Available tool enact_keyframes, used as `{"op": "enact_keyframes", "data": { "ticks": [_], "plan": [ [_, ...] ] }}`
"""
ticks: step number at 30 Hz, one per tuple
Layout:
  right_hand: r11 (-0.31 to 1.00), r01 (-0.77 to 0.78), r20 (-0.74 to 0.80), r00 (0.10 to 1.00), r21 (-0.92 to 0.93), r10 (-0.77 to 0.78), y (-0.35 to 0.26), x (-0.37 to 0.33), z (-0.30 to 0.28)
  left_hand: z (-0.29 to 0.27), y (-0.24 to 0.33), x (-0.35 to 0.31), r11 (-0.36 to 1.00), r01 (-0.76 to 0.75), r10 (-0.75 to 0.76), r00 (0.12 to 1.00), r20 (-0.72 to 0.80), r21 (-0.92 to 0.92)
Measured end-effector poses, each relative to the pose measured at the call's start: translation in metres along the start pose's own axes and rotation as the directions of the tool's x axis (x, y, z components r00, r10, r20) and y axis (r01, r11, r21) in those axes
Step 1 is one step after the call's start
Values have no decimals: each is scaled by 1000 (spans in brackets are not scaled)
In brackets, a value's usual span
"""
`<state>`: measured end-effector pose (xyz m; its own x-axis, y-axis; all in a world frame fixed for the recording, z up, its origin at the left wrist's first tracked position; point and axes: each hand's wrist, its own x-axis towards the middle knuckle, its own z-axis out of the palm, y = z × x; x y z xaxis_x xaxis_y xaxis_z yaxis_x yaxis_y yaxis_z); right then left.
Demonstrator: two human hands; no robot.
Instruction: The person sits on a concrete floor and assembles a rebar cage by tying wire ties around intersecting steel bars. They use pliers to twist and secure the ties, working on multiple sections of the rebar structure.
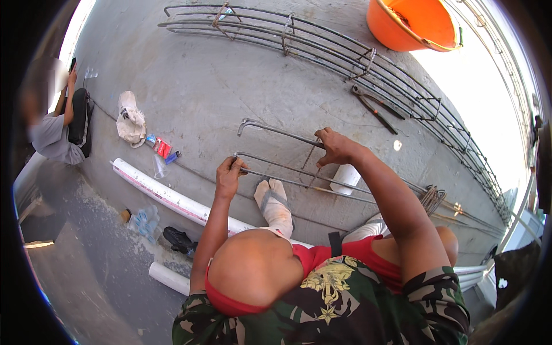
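Note:
Long steel reinforcing bars point(276, 131) with bent, hooked left ends run to the right in front of me, above the floor. My left hand point(228, 177) is closed round the ends of the lower bars. Farther right, my right hand point(336, 148) curls over the upper bar, beside a thin ribbed stirrup point(308, 156) that links the bars. Its thumb lies below that bar, and the palm hides part of it. More stirrups point(432, 199) sit bunched along the bars at the right. A short white pipe piece point(346, 176) lies beneath the bars.
A long rebar cage point(322, 43) curves across the far floor, with orange-handled nippers point(376, 109) beside it and an orange bucket point(397, 35) behind. White pipes point(172, 195), a cloth sack point(131, 119) and a red packet point(163, 148) lie left. A person point(57, 135) sits far left, holding a phone.

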<state>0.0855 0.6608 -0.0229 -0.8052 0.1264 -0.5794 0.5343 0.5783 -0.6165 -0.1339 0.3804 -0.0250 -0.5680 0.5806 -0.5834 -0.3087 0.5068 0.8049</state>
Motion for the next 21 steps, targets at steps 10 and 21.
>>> {"op": "enact_keyframes", "data": {
  "ticks": [10, 21],
  "plan": [
    [946, -223, -406, 861, 237, 305, 45, 0, -39, -6, 8, -4, 992, 113, -114, 993, 26, 55],
    [952, -298, -294, 918, -73, 265, 78, -16, -17, -41, 59, -14, 874, 215, -309, 938, 156, 435]
  ]
}}
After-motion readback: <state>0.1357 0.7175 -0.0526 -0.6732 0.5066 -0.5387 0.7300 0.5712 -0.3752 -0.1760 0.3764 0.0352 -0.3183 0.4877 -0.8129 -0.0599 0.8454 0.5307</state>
